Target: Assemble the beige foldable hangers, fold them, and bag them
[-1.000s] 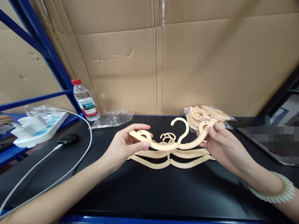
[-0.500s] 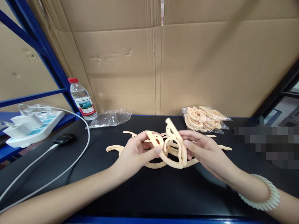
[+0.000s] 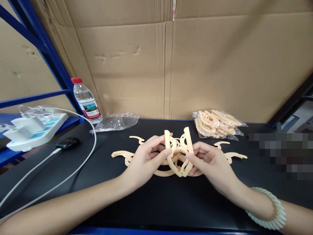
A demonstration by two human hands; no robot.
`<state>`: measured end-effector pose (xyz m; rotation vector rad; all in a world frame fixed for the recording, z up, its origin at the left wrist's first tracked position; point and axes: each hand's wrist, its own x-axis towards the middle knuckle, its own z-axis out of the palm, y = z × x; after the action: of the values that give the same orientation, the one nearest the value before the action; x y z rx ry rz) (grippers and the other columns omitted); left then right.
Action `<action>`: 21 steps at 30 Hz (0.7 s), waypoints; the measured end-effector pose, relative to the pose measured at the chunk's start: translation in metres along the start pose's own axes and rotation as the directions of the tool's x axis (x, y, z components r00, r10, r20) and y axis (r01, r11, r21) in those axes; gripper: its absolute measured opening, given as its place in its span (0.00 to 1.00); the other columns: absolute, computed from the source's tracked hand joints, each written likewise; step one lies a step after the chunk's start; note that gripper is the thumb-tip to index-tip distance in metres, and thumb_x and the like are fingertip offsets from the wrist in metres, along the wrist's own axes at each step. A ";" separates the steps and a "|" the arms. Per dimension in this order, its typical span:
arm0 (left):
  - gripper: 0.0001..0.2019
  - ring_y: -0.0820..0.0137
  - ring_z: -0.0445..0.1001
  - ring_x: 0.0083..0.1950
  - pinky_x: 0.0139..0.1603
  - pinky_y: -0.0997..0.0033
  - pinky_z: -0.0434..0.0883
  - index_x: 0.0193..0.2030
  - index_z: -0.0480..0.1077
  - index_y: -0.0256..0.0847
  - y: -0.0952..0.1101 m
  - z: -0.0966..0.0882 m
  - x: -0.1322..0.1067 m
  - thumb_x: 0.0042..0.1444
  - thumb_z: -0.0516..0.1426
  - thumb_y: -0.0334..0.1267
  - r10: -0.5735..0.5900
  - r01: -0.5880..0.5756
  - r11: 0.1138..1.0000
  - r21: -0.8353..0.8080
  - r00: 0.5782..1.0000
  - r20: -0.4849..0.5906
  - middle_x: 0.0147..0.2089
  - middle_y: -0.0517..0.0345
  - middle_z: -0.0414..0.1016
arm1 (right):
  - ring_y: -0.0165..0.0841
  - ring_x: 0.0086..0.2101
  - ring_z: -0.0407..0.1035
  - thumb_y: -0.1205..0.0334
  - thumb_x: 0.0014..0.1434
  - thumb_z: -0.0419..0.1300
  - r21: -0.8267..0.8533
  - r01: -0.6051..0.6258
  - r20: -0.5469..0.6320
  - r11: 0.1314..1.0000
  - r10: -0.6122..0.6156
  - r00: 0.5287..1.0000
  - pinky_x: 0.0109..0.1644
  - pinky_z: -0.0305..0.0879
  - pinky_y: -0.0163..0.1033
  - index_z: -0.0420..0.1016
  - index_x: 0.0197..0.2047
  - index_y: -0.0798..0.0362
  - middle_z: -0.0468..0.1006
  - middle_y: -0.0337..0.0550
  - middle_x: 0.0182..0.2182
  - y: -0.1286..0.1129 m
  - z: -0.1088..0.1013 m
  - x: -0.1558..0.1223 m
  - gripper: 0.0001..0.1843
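Note:
Between my hands two pale curved wooden pieces meet at their lower ends in a V shape. My left hand pinches the left wooden piece between thumb and fingers. On the other side, my right hand grips the right wooden piece the same way. Directly behind them, more curved wooden parts rest on the black table, partly hidden by my hands. Loose curly wooden pieces lie beside each hand, one on the left and one on the right.
At the back right is a clear bag of wooden pieces. A crumpled plastic bag and a red-capped water bottle stand at the back left. A white power strip, a black device and a looping white cable occupy the left.
My hands have turned the two pieces from a tilted, overlapping position to a nearly symmetric upright V. The right piece's top has swung rightward. The view has shifted slightly.

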<state>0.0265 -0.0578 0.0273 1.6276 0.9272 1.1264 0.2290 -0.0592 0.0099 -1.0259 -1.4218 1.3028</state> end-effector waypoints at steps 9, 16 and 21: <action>0.20 0.63 0.75 0.47 0.48 0.58 0.76 0.60 0.67 0.45 0.002 -0.002 0.000 0.61 0.56 0.42 -0.001 0.001 1.000 0.029 1.000 0.029 0.52 0.50 0.73 | 0.30 0.23 0.73 0.49 0.52 0.67 -0.040 0.047 -0.017 0.998 -0.047 0.999 0.26 0.77 0.37 0.72 0.31 0.54 0.75 0.39 0.26 0.000 0.004 0.001 0.17; 0.15 0.63 0.74 0.49 0.50 0.61 0.75 0.55 0.70 0.44 0.007 -0.002 0.001 0.61 0.56 0.38 0.067 -0.069 0.997 0.040 0.996 0.060 0.52 0.51 0.72 | 0.29 0.21 0.73 0.51 0.50 0.69 -0.032 0.058 -0.039 0.998 -0.059 0.998 0.26 0.77 0.36 0.71 0.31 0.53 0.76 0.39 0.25 -0.002 0.003 0.001 0.16; 0.10 0.62 0.70 0.56 0.55 0.62 0.73 0.49 0.72 0.43 0.010 -0.004 0.002 0.62 0.55 0.35 0.149 -0.157 0.986 0.050 0.980 0.132 0.53 0.51 0.68 | 0.28 0.21 0.72 0.53 0.51 0.69 -0.028 0.044 -0.022 0.999 -0.044 0.999 0.26 0.76 0.34 0.72 0.31 0.53 0.76 0.38 0.25 -0.004 0.004 -0.003 0.14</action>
<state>0.0237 -0.0573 0.0377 1.8243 0.7697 1.0912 0.2258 -0.0629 0.0134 -1.0187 -1.4409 1.2398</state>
